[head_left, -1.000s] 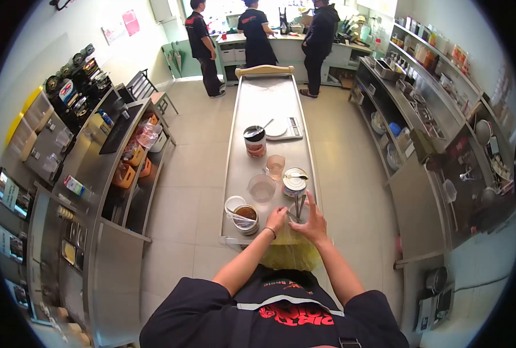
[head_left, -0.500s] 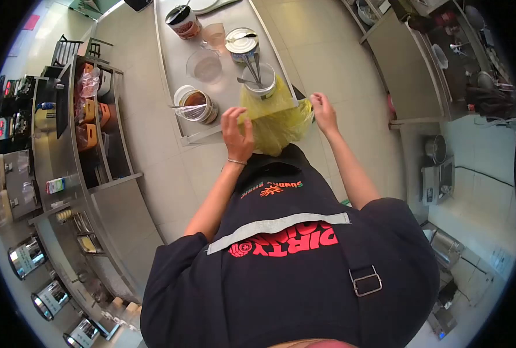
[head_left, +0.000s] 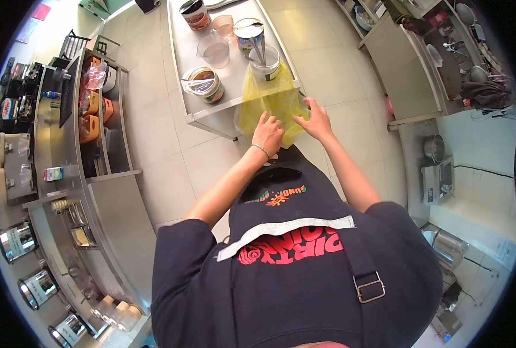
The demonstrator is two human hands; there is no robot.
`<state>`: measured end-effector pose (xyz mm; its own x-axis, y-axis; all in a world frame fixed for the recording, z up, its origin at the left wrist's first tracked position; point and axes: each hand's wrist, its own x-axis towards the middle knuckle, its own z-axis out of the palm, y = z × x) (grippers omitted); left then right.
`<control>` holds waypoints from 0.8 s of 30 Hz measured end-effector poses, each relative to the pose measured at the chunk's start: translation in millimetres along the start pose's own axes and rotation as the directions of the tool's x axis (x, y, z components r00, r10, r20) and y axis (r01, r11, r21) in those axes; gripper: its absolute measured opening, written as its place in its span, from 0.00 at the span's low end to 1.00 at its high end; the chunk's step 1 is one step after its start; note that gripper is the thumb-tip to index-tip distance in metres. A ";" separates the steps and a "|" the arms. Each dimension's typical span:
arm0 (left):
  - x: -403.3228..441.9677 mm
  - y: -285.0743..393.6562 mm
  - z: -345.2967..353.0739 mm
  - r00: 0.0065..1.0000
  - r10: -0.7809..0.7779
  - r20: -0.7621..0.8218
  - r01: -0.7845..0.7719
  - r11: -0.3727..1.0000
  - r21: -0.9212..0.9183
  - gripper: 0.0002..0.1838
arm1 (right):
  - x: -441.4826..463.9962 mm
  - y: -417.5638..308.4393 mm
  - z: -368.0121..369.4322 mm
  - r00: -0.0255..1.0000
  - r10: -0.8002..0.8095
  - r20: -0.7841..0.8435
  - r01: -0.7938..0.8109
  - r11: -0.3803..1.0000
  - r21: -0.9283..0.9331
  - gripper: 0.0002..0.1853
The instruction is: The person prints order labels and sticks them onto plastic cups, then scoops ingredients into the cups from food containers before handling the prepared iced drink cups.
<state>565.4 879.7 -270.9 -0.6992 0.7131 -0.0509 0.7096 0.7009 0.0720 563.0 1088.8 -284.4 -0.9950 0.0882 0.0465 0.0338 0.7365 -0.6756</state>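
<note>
The bag (head_left: 259,103) is thin yellow plastic, sheer enough that the edge of the tabletop (head_left: 234,81) shows faintly through it. It hangs over the near end of that tabletop, its upper part reaching up around the near side of the clear tub (head_left: 266,65). The film is creased and loosely spread, broad across the middle and narrowing downward. Its lower part hangs between the left hand (head_left: 267,131) and the right hand (head_left: 316,120), the left overlapping its front, the right at its side.
</note>
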 end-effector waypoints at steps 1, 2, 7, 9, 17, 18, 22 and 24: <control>-5.3 -2.3 -1.8 0.998 0.009 -0.059 -0.011 1.000 -0.030 0.08 | 0.8 -2.2 6.6 0.995 0.100 0.010 -0.099 0.990 -0.101 0.25; -14.5 -4.6 -2.4 0.998 0.011 -0.062 -0.013 0.999 -0.034 0.08 | 0.9 -2.0 10.7 0.979 0.203 0.009 -0.197 0.959 -0.204 0.29; -63.6 -23.7 -27.9 0.997 0.045 -0.068 -0.053 0.991 -0.124 0.14 | 15.6 22.1 13.9 0.887 0.409 0.216 -0.356 0.902 -0.246 0.36; -73.9 -21.5 -40.4 0.997 -0.039 0.062 0.048 0.987 -0.156 0.22 | 8.5 10.2 9.2 0.938 0.335 0.088 -0.309 0.925 -0.222 0.41; -89.7 -6.2 -72.1 1.000 0.003 -0.010 -0.006 0.962 -0.274 0.17 | 15.5 27.8 15.0 0.953 0.257 0.163 -0.261 0.965 0.000 0.37; -89.0 -1.8 -82.5 0.997 -0.075 0.021 0.078 0.958 -0.275 0.16 | 12.1 6.7 -18.5 0.950 0.266 0.164 -0.276 0.960 0.043 0.40; -85.9 27.5 -77.9 0.929 -0.371 -0.021 0.352 0.897 -0.268 0.23 | 7.0 45.1 -63.0 0.957 -0.093 0.276 -0.071 0.845 0.530 0.50; -81.0 46.5 -74.5 0.854 -0.515 -0.076 0.475 0.830 -0.293 0.26 | 9.2 83.0 -106.6 0.941 -0.112 0.320 -0.082 0.841 0.536 0.49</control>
<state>648.5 853.5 -189.3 -0.9691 0.2465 -0.0045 0.2316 0.9162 0.3270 566.6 1222.2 -261.6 -0.9699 -0.2145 -0.1157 0.0594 0.2527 -0.9657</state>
